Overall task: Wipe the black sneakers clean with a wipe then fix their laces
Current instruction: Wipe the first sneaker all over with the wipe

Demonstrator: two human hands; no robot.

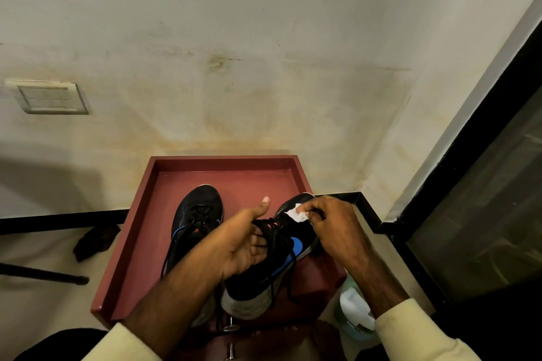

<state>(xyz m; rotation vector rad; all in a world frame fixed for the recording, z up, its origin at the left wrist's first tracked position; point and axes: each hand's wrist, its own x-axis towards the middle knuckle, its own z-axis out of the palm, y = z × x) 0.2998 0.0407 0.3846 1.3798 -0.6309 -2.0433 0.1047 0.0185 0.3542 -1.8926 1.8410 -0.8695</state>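
Sneakers occupy a dark red tray (132,243) that sits against a stained cream wall (234,53), seen from the head camera looking down. One black sneaker (198,211) rests flat on the tray floor at about 10 o'clock from the hands, toe toward the wall, its loose laces trailing back toward the person. The second black sneaker (281,258), with a blue side mark and pale sole, is lifted off the tray and tilted, toe pointing to 1 o'clock. The left hand (243,246) grips it from the left side, fingers tucked into the laced opening and the thumb sticking up free. The right hand (331,228) has its fingertips pinched together on a small white wipe (297,214), pressed to the upper near the toe of the held sneaker. Cream sleeves cover both forearms at the bottom edge. At 5 o'clock, on the floor beside the tray, lies a pale green wipe packet (355,311) with white sheets showing. At 9 o'clock a dark crumpled object (93,240) sits on the floor by the black skirting, and a switch plate (50,98) is fixed to the wall at 10 o'clock.
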